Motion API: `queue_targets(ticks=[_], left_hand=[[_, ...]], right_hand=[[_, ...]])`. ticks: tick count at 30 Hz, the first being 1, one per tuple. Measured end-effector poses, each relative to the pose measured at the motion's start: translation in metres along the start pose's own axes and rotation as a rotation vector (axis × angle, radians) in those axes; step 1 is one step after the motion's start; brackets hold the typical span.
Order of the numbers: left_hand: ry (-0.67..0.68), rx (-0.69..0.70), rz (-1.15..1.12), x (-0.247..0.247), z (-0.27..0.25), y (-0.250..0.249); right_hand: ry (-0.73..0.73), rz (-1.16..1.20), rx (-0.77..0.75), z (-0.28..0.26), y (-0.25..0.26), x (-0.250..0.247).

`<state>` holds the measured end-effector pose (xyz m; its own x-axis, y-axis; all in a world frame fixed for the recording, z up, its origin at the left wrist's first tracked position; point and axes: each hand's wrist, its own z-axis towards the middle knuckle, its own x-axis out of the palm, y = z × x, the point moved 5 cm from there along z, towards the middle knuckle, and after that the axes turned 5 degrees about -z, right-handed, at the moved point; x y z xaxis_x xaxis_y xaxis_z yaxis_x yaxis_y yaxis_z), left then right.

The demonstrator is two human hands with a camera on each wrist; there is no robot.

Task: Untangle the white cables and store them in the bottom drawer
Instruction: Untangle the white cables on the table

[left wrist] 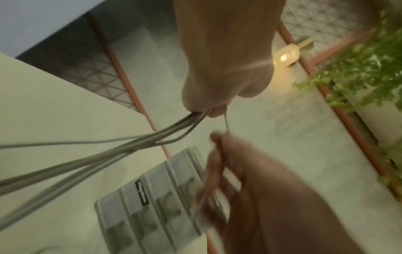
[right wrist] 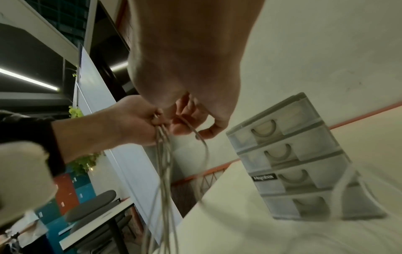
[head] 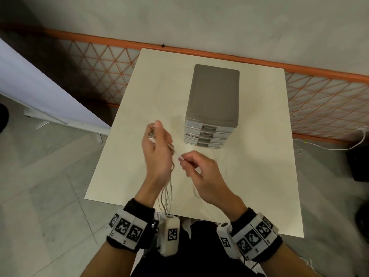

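Above the table (head: 259, 116), near its front edge, both hands up in the air and close together. Left hand (head: 157, 154) raised, fingers curled tight round a bunch of white cables (head: 166, 196), loose ends hanging down past the wrist to the table edge. Right hand (head: 201, 172) just beside it, thumb and finger pinched on one thin strand (head: 175, 151) stretched straight between the two hands. More cable (head: 223, 162) lying loose on the table in front of the drawers (head: 211, 134), hard to make out against the pale top. Behind the hands, well apart from them, a small grey box of four drawers, all four pushed in, bottom drawer (head: 207, 144) closed too. In the left wrist view, several cables (left wrist: 108, 154) fanning out from the closed left fingers (left wrist: 202, 103), one thin strand (left wrist: 226, 122) going across to the right hand (left wrist: 250, 180), picture blurry. In the right wrist view, left hand (right wrist: 130, 120) clamped on the bunch (right wrist: 165, 171), right fingers (right wrist: 180, 127) curled round one cable, drawers (right wrist: 293, 154) standing upright on the table (right wrist: 239, 232), a black label (right wrist: 264, 177) on the third drawer down. On both wrists, black bands (head: 127, 230) with black and white square marks.
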<state>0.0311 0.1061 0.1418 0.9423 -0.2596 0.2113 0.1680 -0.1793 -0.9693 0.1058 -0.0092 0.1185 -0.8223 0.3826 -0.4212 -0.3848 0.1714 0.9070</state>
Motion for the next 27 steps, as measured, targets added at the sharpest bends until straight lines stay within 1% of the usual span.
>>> queue_targets(ticks=[2,5,8,11,13,16,19,22,25,27], left_hand=[[-0.08,0.013,-0.088,-0.014,0.013,-0.013],[-0.132,0.093,-0.095,-0.032,0.028,-0.03],[-0.098,0.131,-0.068,-0.033,0.023,-0.03],[-0.018,0.088,-0.108,-0.019,0.012,-0.024],[0.01,0.075,-0.1,-0.014,0.007,-0.026],[-0.028,0.106,-0.132,-0.023,0.012,-0.044],[-0.04,0.153,-0.136,-0.035,0.013,-0.061],[0.07,0.189,-0.021,-0.03,-0.002,-0.063],[0.24,0.217,0.239,-0.022,-0.019,-0.046],[0.385,0.162,0.358,-0.019,-0.028,-0.026]], right_hand=[[0.088,-0.084,0.026,-0.011,-0.019,0.004],[0.114,-0.129,0.09,-0.031,-0.047,-0.001],[0.119,-0.189,0.097,-0.033,-0.053,-0.005],[0.124,-0.267,0.074,-0.024,-0.046,-0.002],[0.147,-0.268,0.059,-0.021,-0.043,-0.001],[0.226,-0.3,0.071,-0.029,-0.052,-0.006],[0.331,-0.421,0.118,-0.041,-0.072,-0.011],[0.351,-0.473,0.131,-0.037,-0.067,-0.011],[0.292,-0.416,0.099,-0.026,-0.035,-0.015],[0.261,-0.367,0.069,-0.021,-0.013,-0.022]])
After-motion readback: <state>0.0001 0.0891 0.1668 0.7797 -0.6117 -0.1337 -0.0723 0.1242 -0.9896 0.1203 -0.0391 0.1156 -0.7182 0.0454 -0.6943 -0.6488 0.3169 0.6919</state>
